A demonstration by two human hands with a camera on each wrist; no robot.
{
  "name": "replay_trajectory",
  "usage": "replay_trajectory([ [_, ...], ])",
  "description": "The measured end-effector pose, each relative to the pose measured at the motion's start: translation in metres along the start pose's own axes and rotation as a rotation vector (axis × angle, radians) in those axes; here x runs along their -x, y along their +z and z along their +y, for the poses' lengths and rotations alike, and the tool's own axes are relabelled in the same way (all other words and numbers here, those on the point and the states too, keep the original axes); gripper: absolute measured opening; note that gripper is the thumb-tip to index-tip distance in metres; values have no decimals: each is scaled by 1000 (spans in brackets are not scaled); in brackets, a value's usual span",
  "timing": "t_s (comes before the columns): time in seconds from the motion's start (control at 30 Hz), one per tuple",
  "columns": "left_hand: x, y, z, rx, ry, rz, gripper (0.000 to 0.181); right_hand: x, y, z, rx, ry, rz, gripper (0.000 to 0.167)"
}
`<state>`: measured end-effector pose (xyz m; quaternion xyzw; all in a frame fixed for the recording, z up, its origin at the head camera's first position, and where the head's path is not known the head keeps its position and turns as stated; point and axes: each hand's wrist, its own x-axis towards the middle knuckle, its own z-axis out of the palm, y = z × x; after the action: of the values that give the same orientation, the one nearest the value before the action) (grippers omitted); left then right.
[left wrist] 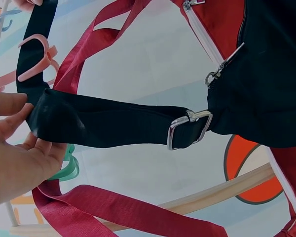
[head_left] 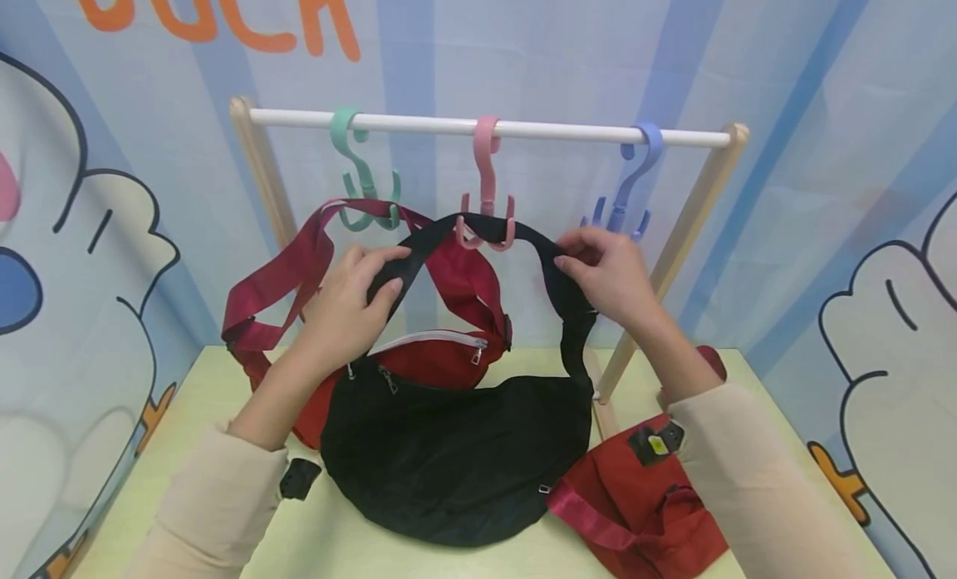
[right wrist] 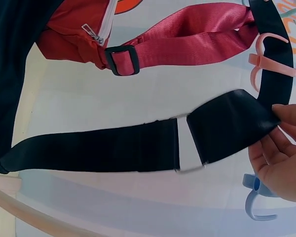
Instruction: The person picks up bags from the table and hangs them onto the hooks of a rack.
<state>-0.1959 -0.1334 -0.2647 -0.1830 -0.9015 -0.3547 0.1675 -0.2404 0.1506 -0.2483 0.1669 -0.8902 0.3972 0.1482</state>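
Note:
A black shoulder bag point(head_left: 456, 454) hangs in front, its wide black strap point(head_left: 484, 226) lying in the prongs of the pink hook point(head_left: 486, 168). My left hand point(head_left: 351, 301) pinches the strap left of that hook; in the left wrist view, a metal buckle point(left wrist: 189, 129) sits farther down the strap. On the other side, my right hand point(head_left: 609, 272) grips the strap between thumb and fingers, close to a slide buckle point(right wrist: 190, 144). Behind the black bag, a red bag point(head_left: 429, 359) with a white zipper hangs by its crimson strap point(head_left: 280, 284) from the green hook point(head_left: 362, 176).
A white rod point(head_left: 553, 130) on wooden posts point(head_left: 699, 205) carries the hooks. The blue hook point(head_left: 624, 180) is behind my right hand. Another red bag point(head_left: 635, 496) lies at the right on the pale yellow table point(head_left: 299, 554), under my right forearm. A printed curtain point(head_left: 508, 47) stands behind.

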Motion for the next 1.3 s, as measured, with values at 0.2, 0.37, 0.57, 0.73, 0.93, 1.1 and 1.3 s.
replay_trajectory([
  [0.2,1,4,-3,19,11,-2,38,4,1,4,1,19,-28,15],
  [0.37,2,5,-5,28,14,-3,38,6,2,10,-9,-3,-38,12],
  [0.57,4,6,-8,31,11,-12,39,12,4,16,-27,-11,-76,13],
  [0.73,8,8,-10,34,12,-2,39,16,6,21,-32,-16,-110,14],
  [0.93,13,10,-12,50,32,21,38,23,8,27,-51,-31,-166,17],
  [1.1,18,12,-16,77,51,31,38,30,7,36,-70,-34,-204,16],
  [1.3,26,15,-21,101,50,48,38,39,3,48,-73,-56,-263,19],
])
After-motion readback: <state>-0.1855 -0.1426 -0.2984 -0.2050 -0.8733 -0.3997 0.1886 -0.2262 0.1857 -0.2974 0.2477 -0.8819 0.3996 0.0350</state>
